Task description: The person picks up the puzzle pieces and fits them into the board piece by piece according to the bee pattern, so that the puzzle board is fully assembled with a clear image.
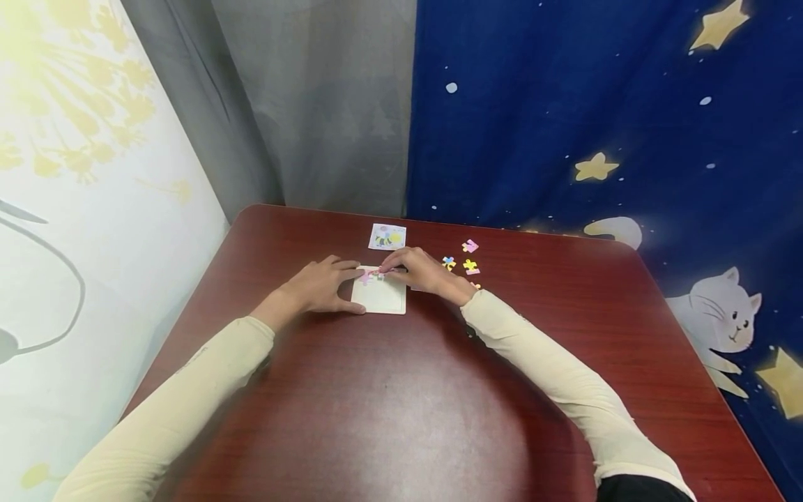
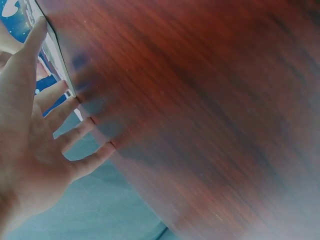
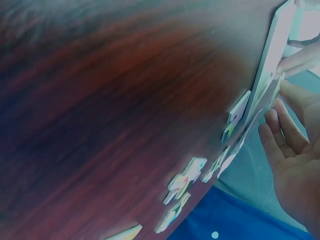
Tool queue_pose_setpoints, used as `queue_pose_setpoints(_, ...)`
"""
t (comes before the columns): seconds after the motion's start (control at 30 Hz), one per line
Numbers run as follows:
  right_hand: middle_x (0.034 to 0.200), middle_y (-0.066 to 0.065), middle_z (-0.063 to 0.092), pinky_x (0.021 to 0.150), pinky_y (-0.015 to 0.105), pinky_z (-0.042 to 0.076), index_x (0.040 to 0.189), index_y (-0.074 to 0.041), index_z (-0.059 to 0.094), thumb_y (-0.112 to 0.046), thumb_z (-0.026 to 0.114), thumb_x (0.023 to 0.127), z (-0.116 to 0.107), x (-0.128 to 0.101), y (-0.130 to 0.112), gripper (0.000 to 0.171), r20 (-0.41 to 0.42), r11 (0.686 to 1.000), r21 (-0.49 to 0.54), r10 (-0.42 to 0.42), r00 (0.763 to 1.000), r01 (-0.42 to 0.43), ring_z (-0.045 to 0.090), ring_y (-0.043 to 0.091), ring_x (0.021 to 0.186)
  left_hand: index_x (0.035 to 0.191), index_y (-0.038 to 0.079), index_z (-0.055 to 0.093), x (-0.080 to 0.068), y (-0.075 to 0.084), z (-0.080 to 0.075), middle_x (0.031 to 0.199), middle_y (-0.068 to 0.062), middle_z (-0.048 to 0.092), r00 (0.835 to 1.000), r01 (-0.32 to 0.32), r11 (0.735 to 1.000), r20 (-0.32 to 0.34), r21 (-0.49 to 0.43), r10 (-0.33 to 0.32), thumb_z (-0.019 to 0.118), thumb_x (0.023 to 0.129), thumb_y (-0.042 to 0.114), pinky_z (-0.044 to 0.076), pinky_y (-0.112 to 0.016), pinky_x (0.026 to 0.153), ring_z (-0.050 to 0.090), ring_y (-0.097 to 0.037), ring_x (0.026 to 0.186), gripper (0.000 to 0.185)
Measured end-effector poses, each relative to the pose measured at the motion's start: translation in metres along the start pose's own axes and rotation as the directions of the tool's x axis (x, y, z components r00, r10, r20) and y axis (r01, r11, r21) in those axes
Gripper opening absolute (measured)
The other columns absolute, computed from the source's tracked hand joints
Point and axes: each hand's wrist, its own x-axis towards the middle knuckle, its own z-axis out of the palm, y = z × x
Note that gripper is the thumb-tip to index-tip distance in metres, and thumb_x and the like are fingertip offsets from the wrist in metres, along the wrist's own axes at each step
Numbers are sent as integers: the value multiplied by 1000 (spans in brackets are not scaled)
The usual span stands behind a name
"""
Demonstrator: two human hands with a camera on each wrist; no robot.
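A cream puzzle tray (image 1: 380, 298) lies flat on the dark red table (image 1: 401, 404). My left hand (image 1: 321, 284) steadies its left side, the thumb at the near corner and straight fingers (image 2: 75, 132) spread along the far edge (image 2: 56, 59). My right hand (image 1: 424, 272) reaches in from the right. Its fingertips (image 3: 272, 117) press a pink puzzle piece (image 1: 371, 275) at the tray's far edge (image 3: 270, 55). Loose coloured pieces (image 1: 469, 265) lie just right of the right hand and show as loose pieces (image 3: 186, 176) in the right wrist view.
A small picture card (image 1: 387, 237) lies beyond the tray near the table's far edge. A blue star-and-cat curtain (image 1: 602, 125) and a grey curtain (image 1: 326, 104) hang behind the table. A pale wall (image 1: 75, 209) stands at the left.
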Motion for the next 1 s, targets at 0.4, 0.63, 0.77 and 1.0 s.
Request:
queue_pose_setpoints(0.4,108,2,69,95,29,45,106,-10,75,-12,66,91,7,5,-6,17,49,999,-48,-11,999,13,60,13,106,144,26,45,1,0,0,148,0,41,1000,1,1000,-3,9,-1,52,67,86,41,-55,95,36,-27,132,98)
queue_pose_setpoints(0.63,108,4,69,94,29,46,106,-10,74,-13,66,91,11,6,-6,18,57,999,-44,-6,998,9,61,14,105,144,25,44,0,0,0,149,0,40,1000,2,1000,-1,5,-2,53,67,86,41,-55,96,36,-28,133,99)
queue_pose_setpoints(0.77,108,4,68,92,27,47,107,-10,74,-12,66,91,12,6,-7,18,60,999,-41,-7,998,10,61,12,104,144,25,45,0,0,0,148,0,41,1000,0,1000,-1,5,0,53,67,86,41,-56,95,36,-28,132,99)
queue_pose_setpoints(1.0,106,0,67,88,22,48,105,-13,75,-14,68,90,15,7,-7,17,54,995,-98,-14,998,19,59,10,101,144,25,45,0,0,-1,148,0,40,1000,-8,1000,1,8,8,52,67,86,42,-55,94,37,-27,132,98)
